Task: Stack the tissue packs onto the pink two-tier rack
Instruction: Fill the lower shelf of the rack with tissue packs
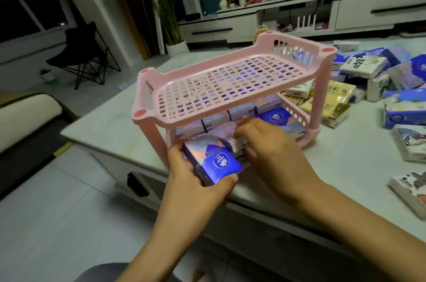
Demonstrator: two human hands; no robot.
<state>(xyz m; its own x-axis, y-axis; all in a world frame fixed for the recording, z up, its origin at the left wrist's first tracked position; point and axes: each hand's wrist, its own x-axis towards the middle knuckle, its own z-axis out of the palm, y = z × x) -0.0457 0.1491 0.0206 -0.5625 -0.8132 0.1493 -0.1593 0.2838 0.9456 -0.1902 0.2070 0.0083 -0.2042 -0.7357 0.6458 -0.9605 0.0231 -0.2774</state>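
At the front edge of the pale table [110, 120], we feed the lower tier.
Our left hand [196, 180] grips the glossy blue-and-pink tissue pack [213, 160], fingers and thumb curled round it, long axis pointing into the pink slatted plastic two-tier rack [149, 119] just ahead; our right hand [272, 150] curls onto stowed packs [274, 117], pinch unclear.

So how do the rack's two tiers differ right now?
The top tier holds nothing; the bottom tier holds rows of tissue packs. The top tier shows whole; the left hand and right hand hide part of the bottom tier. Both are pink slotted plastic.
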